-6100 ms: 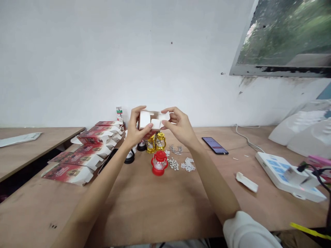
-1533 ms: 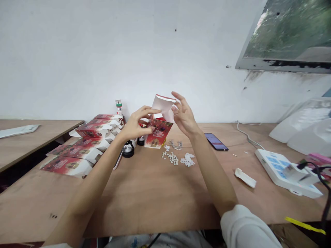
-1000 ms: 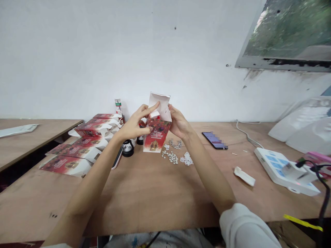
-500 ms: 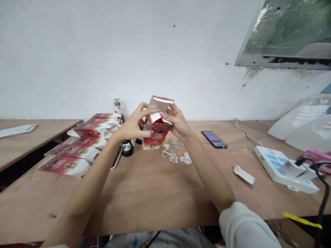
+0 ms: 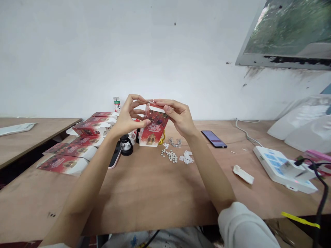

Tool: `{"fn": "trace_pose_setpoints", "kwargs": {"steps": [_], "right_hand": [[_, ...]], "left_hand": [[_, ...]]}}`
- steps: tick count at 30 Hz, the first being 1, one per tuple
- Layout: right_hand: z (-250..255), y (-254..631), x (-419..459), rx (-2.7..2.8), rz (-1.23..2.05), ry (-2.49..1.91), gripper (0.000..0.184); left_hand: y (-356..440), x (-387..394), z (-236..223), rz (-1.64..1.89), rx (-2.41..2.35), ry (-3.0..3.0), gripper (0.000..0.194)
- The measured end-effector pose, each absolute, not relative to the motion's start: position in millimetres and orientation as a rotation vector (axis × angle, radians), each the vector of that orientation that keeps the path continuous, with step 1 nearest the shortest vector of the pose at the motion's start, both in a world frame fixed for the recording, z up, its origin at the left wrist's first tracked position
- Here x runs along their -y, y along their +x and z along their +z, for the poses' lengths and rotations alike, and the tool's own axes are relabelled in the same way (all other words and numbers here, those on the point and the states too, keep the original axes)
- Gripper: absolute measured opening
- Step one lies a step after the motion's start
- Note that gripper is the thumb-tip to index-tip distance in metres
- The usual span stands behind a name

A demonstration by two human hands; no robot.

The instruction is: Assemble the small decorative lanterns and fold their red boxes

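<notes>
A red printed carton (image 5: pixel 154 129) with a white lower edge stands upright between my hands. My left hand (image 5: pixel 131 112) grips its left side, thumb on the front face and fingers behind and at the top. With my right hand (image 5: pixel 179 115) I hold the top edge and upper right corner, fingers lying over the closing flap and thumb at the front. Beside the carton's left side are small black lanterns (image 5: pixel 126 145). Just right of its base lie small white round pieces (image 5: pixel 172 157), metal pieces (image 5: pixel 175 142) and white plastic bits (image 5: pixel 186 157).
Several red cartons (image 5: pixel 64 163) lie in a row at the left. A phone (image 5: pixel 213 139) lies right of my hands, another (image 5: pixel 114 157) by my left forearm. Farther right are a white scrap (image 5: pixel 243 174) and a power strip (image 5: pixel 281 168) with cables. A wall rises behind the table.
The carton's raised top flap has been folded down and its opening is now mostly covered. My right hand has moved onto the top edge; the front face now shows more fully.
</notes>
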State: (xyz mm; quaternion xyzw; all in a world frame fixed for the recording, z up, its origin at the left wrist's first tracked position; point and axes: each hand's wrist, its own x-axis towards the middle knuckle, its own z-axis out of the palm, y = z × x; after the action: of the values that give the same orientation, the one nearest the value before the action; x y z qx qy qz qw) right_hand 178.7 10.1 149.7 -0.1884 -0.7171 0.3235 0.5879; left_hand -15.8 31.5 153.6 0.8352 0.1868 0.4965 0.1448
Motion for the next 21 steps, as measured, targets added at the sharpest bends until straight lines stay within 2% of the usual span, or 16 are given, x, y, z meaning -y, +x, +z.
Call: {"fn": "trace_pose_setpoints", "kwargs": {"steps": [3, 7, 15, 18, 21], "right_hand": [[149.3, 180.8, -11.1, 1.664, 0.738, -0.465, 0.033], [151.5, 185.2, -9.5, 1.725, 0.717, -0.438, 0.030], [150.2, 191.5, -16.0, 1.773, 0.697, -0.509, 0.022], [148.6, 191.2, -15.4, 1.855, 0.639, -0.535, 0.026], [148.1, 188.6, -12.9, 1.962, 0.594, -0.564, 0.037]], "left_hand": [[-16.5, -34.3, 153.4, 1.438, -0.538, 2.392, 0.059], [-16.4, -32.1, 154.9, 1.471, -0.581, 2.390, 0.059], [-13.5, -22.6, 157.9, 1.423, -0.670, 2.533, 0.043], [-13.7, -25.7, 156.7, 1.431, -0.649, 2.541, 0.042], [-15.2, -32.5, 154.4, 1.443, -0.631, 2.544, 0.037]]}}
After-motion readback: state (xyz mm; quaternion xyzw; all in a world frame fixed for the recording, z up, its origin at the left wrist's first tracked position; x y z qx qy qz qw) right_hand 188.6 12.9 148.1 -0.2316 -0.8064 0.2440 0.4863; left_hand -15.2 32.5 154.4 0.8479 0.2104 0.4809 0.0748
